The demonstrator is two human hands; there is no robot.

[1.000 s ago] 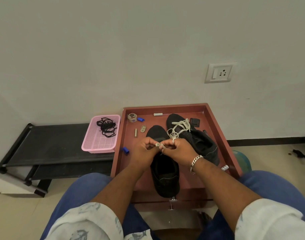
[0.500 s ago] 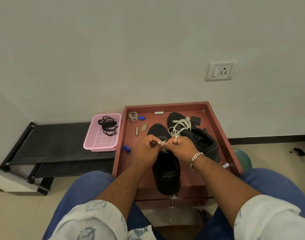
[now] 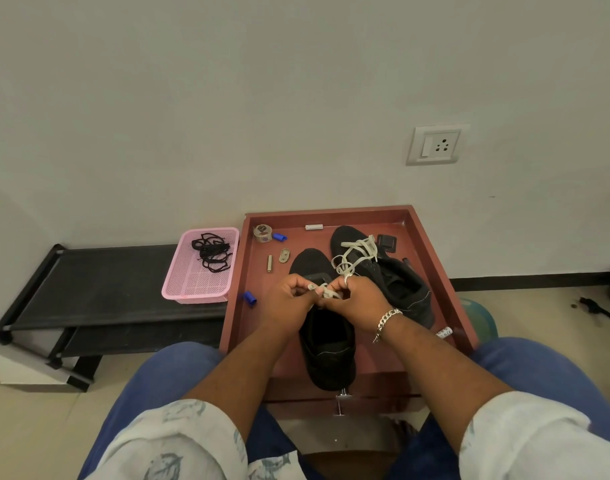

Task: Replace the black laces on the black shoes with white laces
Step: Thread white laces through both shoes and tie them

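Tray point(image 3: 431, 237): two shoes, near one point(image 3: 327, 344) left of far one point(image 3: 397, 285). Basket point(image 3: 199, 289) left of tray, on rack point(image 3: 99, 289); laces point(image 3: 211, 252) in basket.

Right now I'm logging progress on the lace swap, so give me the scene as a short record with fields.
near shoe: black, on the red tray, under both hands
far shoe: black, white lace threaded across it
left hand: pinches a white lace end
right hand: grips white lace too; fingers curled
black laces: piled in the pink basket, left of the tray
small items on tray: tape roll, blue caps
progress: far shoe laced white; near shoe being laced
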